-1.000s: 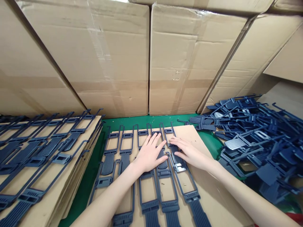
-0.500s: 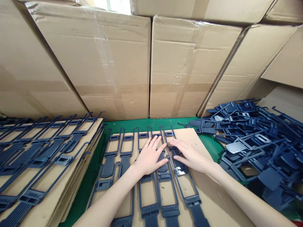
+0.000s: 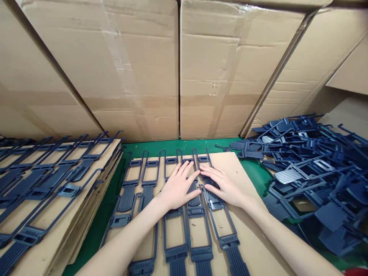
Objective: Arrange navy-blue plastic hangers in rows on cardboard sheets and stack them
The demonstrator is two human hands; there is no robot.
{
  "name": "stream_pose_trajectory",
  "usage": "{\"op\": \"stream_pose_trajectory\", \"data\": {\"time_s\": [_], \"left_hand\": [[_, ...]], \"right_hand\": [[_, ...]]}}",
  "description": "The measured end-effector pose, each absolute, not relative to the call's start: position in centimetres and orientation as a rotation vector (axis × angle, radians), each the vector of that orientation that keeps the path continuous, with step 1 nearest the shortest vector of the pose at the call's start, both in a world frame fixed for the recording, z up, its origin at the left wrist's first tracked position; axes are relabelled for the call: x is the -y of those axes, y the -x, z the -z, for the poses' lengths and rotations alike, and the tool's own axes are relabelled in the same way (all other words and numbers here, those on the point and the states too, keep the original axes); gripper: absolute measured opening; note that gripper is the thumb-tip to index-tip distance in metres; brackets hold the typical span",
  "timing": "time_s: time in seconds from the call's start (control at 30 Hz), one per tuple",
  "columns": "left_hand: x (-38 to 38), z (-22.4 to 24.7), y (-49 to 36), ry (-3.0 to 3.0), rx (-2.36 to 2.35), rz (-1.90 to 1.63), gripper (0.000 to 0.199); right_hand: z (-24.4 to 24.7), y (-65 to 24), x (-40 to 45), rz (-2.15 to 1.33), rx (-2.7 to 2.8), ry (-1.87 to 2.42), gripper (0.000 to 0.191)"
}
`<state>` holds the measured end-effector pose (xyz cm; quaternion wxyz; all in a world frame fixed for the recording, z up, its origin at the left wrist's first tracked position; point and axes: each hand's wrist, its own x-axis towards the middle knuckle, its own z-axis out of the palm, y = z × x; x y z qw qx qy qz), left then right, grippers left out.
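Dark blue plastic frames with ribbed paddles and hooked ends lie in two rows on a cardboard sheet [image 3: 244, 237]. My left hand [image 3: 179, 188] rests flat over the middle frames of the far row, fingers spread. Beside it, my right hand [image 3: 222, 186] lies over the rightmost far frame, its fingers stretched toward the left hand and near its thumb and index finger. Both hands are open and grip nothing. Below them, a near-row frame [image 3: 228, 240] and its neighbour [image 3: 200, 251] show their rectangular openings. Parts of the frames under the palms are hidden.
On the left, a stack of cardboard sheets [image 3: 83, 226] carries more such frames [image 3: 47, 178]. A loose heap of blue frames [image 3: 313, 172] covers the right side of the green surface [image 3: 149, 146]. Large taped cartons [image 3: 138, 76] form a wall behind.
My right hand has moved slightly left, closer to my left hand, over the rightmost frames. My left hand stays spread in place. The camera view has tipped down a little.
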<state>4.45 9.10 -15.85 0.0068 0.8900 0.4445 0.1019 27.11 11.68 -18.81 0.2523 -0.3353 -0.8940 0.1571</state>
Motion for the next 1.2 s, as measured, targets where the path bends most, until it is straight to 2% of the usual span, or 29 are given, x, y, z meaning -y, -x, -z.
{"op": "stream_pose_trajectory", "data": {"time_s": [0.2, 0.4, 0.6, 0.77, 1.2], "left_hand": [[-9.1, 15.6, -4.5, -2.778, -1.394, -0.281, 0.063], [-9.2, 15.7, -4.5, -2.793, -1.404, -0.264, 0.063], [-9.2, 15.7, -4.7, -2.777, -1.398, -0.244, 0.063], [-9.2, 15.8, -4.7, -2.8, -1.39, -0.247, 0.062], [-9.2, 16.1, -4.5, -2.806, -1.374, -0.286, 0.063]], "right_hand": [[18.6, -27.2, -11.7, -0.489, 2.337, 0.888, 0.043], [17.3, -27.8, -11.2, -0.535, 2.234, 0.736, 0.018], [17.2, -28.2, -10.9, -0.55, 2.295, 0.668, 0.008], [17.3, -27.8, -10.4, -0.523, 2.362, 0.606, 0.015], [17.5, -27.7, -10.2, -0.552, 2.367, 0.646, 0.013]]}}
